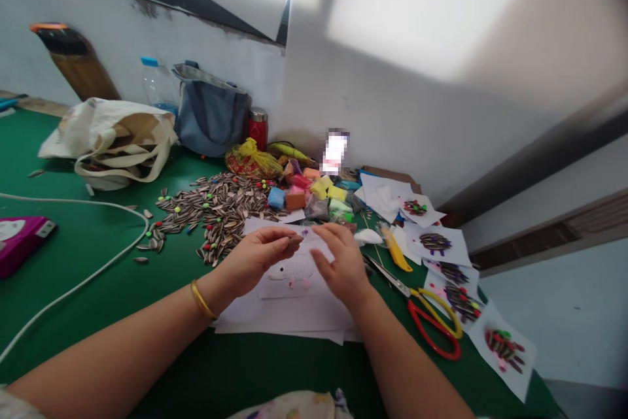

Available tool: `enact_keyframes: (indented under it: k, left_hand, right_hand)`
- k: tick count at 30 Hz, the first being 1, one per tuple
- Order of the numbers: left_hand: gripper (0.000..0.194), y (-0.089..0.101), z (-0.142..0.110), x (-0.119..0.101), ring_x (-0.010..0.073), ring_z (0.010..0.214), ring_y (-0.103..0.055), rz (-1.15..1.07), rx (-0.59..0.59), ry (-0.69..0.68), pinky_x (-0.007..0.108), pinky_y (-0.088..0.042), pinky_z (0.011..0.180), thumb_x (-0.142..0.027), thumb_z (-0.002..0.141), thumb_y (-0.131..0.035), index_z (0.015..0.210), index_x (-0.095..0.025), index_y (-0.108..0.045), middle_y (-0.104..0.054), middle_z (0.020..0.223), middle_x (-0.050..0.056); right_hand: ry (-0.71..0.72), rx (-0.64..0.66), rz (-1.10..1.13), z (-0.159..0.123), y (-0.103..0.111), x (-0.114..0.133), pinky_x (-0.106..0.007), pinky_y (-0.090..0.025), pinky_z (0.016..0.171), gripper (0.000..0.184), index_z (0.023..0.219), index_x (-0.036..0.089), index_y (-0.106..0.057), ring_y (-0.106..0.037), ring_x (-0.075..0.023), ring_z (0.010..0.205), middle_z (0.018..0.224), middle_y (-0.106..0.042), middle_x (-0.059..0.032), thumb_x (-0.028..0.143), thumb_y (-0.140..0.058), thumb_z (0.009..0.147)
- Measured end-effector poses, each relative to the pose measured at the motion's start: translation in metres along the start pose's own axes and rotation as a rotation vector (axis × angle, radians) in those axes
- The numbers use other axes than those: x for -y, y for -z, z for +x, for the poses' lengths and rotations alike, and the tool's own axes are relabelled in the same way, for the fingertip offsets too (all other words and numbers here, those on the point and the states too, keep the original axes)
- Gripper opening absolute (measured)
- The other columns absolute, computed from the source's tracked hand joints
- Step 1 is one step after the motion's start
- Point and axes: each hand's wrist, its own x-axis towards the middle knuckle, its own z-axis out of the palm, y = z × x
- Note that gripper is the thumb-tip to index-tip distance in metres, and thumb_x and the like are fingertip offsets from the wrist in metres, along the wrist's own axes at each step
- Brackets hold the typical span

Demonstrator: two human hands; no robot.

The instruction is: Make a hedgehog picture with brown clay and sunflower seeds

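1. Pinched between the thumb and fingers of the left hand [255, 255] is a small dark piece, apparently a sunflower seed [294, 242], held over an animal drawing [296, 271]; the right hand [342, 263] faces it, thumb and fingers parted, nothing visible between them.
2. Such a seed should be light, stiff and slightly slick, its husk liable to crack; gripping its long edges looks safest.
3. Beneath the drawing lie larger white sheets [245, 316] on a green table [88, 239].
4. To the right rest scissors [411, 293]; beyond the hands, a loose seed heap [240, 200] and colourful packets [295, 202].
5. Farther off, a blue bag [210, 115] stands before a pale, partly sunlit wall [383, 92].
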Motion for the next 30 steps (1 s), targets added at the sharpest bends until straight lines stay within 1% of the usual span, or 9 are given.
enact_keyframes:
  k: [3,7,10,15,18,21,24,27,30]
  left_hand:
    - [0.029,-0.007,-0.002,0.001,0.0194,0.092,-0.070,0.095,-0.018,-0.053,0.033,-0.054,0.084,-0.031,0.075,-0.080,0.097,-0.017,-0.069,-0.074,0.097,0.008]
    - [0.039,-0.012,-0.004,-0.001,0.0195,0.088,-0.070,0.173,-0.060,-0.146,0.033,-0.054,0.079,-0.032,0.075,-0.080,0.107,-0.019,-0.060,-0.073,0.089,0.004]
    - [0.042,-0.016,-0.004,-0.006,0.0221,0.098,-0.068,0.296,-0.033,-0.198,0.037,-0.053,0.087,-0.033,0.072,-0.081,0.107,-0.018,-0.064,-0.073,0.103,0.008]
    - [0.033,-0.019,0.000,-0.015,0.0237,0.092,-0.066,0.570,-0.111,-0.267,0.038,-0.052,0.084,-0.038,0.072,-0.078,0.093,-0.014,-0.070,-0.072,0.097,0.009]
    - [0.031,-0.021,0.003,-0.019,0.0212,0.085,-0.065,0.571,-0.097,-0.269,0.034,-0.051,0.077,-0.041,0.073,-0.075,0.088,-0.015,-0.069,-0.070,0.087,0.006]
    - [0.027,-0.025,0.004,-0.021,0.0174,0.074,-0.061,0.620,-0.097,-0.273,0.030,-0.047,0.068,-0.040,0.072,-0.076,0.080,-0.015,-0.068,-0.066,0.077,0.003]
    - [0.025,-0.027,0.003,-0.019,0.0152,0.070,-0.057,0.554,-0.035,-0.234,0.028,-0.045,0.065,-0.039,0.075,-0.073,0.072,-0.015,-0.064,-0.063,0.070,0.001]
    - [0.023,-0.023,0.004,-0.011,0.0152,0.074,-0.059,0.510,0.027,-0.226,0.029,-0.047,0.068,-0.037,0.080,-0.068,0.079,-0.014,-0.064,-0.064,0.076,0.003]
    - [0.038,-0.012,0.005,-0.001,0.0173,0.081,-0.062,0.639,-0.077,-0.332,0.030,-0.051,0.069,-0.036,0.073,-0.076,0.104,-0.017,-0.063,-0.065,0.099,0.006]
  right_hand:
    - [0.030,0.025,0.091,0.001,-0.008,0.020,-0.043,-0.049,0.092,0.038,0.118,0.024,-0.065,-0.060,-0.0266,0.103,0.110,-0.066,-0.0103,0.046,-0.066,0.087]
    - [-0.043,-0.003,0.228,0.005,-0.011,0.028,-0.038,-0.050,0.084,0.013,0.101,0.024,-0.068,-0.060,-0.0219,0.092,0.095,-0.068,-0.0060,0.031,-0.065,0.090]
    - [-0.089,-0.034,0.311,0.010,-0.010,0.028,-0.035,-0.050,0.083,0.007,0.095,0.023,-0.068,-0.061,-0.0196,0.091,0.093,-0.067,-0.0045,0.022,-0.064,0.089]
    - [-0.254,-0.004,0.426,0.015,-0.007,0.028,-0.033,-0.050,0.077,0.020,0.102,0.023,-0.060,-0.062,-0.0176,0.081,0.089,-0.068,-0.0019,0.024,-0.068,0.084]
    - [-0.318,0.019,0.566,0.018,-0.003,0.027,-0.031,-0.050,0.074,0.030,0.105,0.022,-0.056,-0.062,-0.0160,0.079,0.090,-0.067,-0.0010,0.030,-0.072,0.081]
    - [-0.356,0.085,0.737,0.021,-0.002,0.024,-0.030,-0.049,0.070,0.022,0.093,0.021,-0.060,-0.063,-0.0164,0.077,0.084,-0.067,-0.0013,0.039,-0.069,0.084]
    - [-0.473,0.080,0.972,0.021,-0.009,0.019,-0.030,-0.049,0.067,0.027,0.085,0.020,-0.059,-0.065,-0.0161,0.070,0.074,-0.066,0.0003,0.045,-0.068,0.084]
    - [-0.613,0.029,1.108,0.016,-0.019,0.012,-0.027,-0.047,0.062,0.031,0.089,0.021,-0.058,-0.064,-0.0145,0.064,0.072,-0.068,0.0015,0.047,-0.072,0.080]
    - [-0.682,0.008,1.150,0.010,-0.028,0.009,-0.025,-0.045,0.060,0.032,0.086,0.020,-0.056,-0.063,-0.0135,0.062,0.071,-0.068,0.0010,0.049,-0.071,0.081]
